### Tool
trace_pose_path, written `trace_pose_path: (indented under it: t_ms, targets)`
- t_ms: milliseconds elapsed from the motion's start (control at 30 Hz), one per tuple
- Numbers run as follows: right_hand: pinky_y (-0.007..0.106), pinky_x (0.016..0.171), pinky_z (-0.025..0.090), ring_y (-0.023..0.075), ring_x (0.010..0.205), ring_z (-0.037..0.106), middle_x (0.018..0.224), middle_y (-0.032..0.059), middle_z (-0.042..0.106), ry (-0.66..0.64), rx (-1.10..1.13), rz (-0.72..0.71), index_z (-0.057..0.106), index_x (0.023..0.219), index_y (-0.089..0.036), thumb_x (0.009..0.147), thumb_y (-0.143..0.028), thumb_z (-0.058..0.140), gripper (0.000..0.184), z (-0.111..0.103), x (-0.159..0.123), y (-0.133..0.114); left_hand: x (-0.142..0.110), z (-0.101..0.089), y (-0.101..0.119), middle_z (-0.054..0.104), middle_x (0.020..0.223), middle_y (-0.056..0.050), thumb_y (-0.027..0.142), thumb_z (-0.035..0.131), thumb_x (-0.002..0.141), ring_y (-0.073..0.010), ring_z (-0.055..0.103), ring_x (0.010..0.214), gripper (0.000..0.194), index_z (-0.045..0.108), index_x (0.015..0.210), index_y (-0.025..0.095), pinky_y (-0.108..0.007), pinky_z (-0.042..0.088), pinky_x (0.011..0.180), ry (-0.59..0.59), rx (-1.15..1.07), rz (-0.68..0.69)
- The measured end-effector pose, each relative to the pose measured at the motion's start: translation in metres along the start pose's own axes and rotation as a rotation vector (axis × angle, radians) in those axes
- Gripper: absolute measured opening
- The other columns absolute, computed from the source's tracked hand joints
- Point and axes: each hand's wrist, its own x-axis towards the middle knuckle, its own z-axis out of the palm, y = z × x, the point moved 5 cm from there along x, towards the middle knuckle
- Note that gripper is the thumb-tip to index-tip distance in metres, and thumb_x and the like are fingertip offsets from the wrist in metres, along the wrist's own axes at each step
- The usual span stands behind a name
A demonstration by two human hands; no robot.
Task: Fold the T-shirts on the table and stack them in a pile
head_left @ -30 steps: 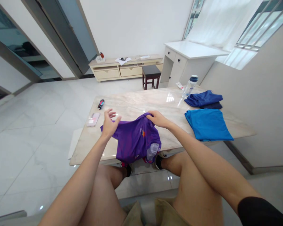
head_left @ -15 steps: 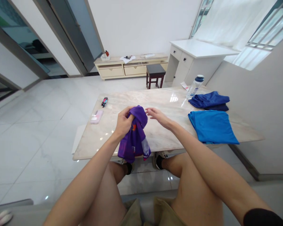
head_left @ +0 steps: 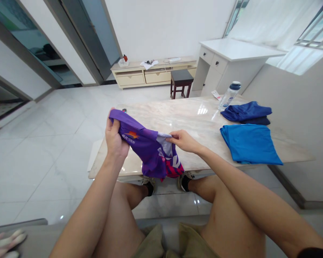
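Note:
A purple printed garment (head_left: 148, 145), with an orange logo, grey-white panels and a red striped part, hangs between my two hands above the table's near edge. My left hand (head_left: 115, 138) is closed on its upper left end, thumb on the front. At the grey-white panel on the other side, my right hand (head_left: 183, 140) pinches the cloth. The garment is stretched slantwise, its lower part hanging loose in folds. Whether it is a shirt or shorts I cannot tell.
On the marble-look table (head_left: 161, 111), a folded bright blue cloth (head_left: 251, 143) lies at the right. Behind it are a dark blue garment (head_left: 246, 111) and a clear water bottle (head_left: 229, 96). Beyond the table stand a dark stool (head_left: 182, 76) and a white desk (head_left: 237, 53).
My left hand has moved left with the garment, spreading it out. My right hand, apart from it before, now grips the grey-white panel. The view has shifted slightly.

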Motion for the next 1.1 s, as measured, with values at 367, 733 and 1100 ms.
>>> trace_pose_path:
  t_ms: [367, 733, 1100]
  targets:
    - [0.037, 0.101, 0.055, 0.0283, 0.108, 0.077, 0.118, 0.0098, 0.084, 0.306, -0.204, -0.091, 0.086, 0.115, -0.020, 0.097, -0.019, 0.057, 0.034, -0.036, -0.002, -0.015, -0.002, -0.027, -0.089, 0.067, 0.146, -0.027, 0.040, 0.089, 0.075, -0.0381, 0.072, 0.128, 0.077, 0.063, 0.143, 0.013, -0.051, 0.055, 0.108, -0.537, 0.900, -0.211]
    - [0.031, 0.074, 0.055, 0.0210, 0.084, 0.071, 0.098, 0.0068, 0.080, -0.124, 0.169, -0.142, 0.080, 0.108, -0.018, 0.098, -0.058, 0.068, 0.043, -0.021, -0.018, -0.038, -0.072, 0.086, -0.050, 0.082, 0.119, -0.010, 0.054, 0.091, 0.075, -0.0333, 0.075, 0.117, 0.062, 0.077, 0.126, 0.023, -0.044, 0.060, 0.099, -1.257, 0.284, -0.359]
    - [0.031, 0.076, 0.045, 0.0237, 0.083, 0.067, 0.087, 0.0084, 0.078, 0.312, -0.349, 0.056, 0.078, 0.091, -0.019, 0.102, -0.038, 0.060, 0.028, -0.059, -0.027, -0.015, -0.106, 0.087, 0.004, 0.070, 0.078, -0.004, 0.032, 0.072, 0.079, -0.0234, 0.065, 0.074, 0.011, 0.067, 0.075, 0.023, -0.033, 0.054, 0.071, -1.090, 0.729, -0.075]
